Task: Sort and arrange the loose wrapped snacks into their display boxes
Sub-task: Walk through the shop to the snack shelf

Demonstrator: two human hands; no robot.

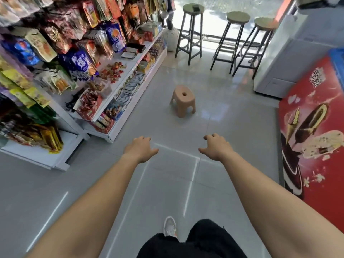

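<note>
The loose wrapped snacks are lying in a little red and yellow heap on the white shelf, to the left of the little stool and a bit further back than it. They are looking tiny and light, in shiny, crinkly wrappers, so I think they are going to slip and rustle in the fingers. They are likely soft or crumbly inside, so a hard squeeze is not a good idea. I think picking each one up by its middle with the fingertips, or scooping a few gently, is going to work best. A red display box is sitting on the same shelf, to the left of the stool and about level with it. The left hand and the right hand are both hanging over the floor on the near side of the stool, one on each side of it. Both are holding nothing, palms down, with fingers loosely bent. The snacks are well apart from both hands, so the person is standing too far off to reach them.
</note>
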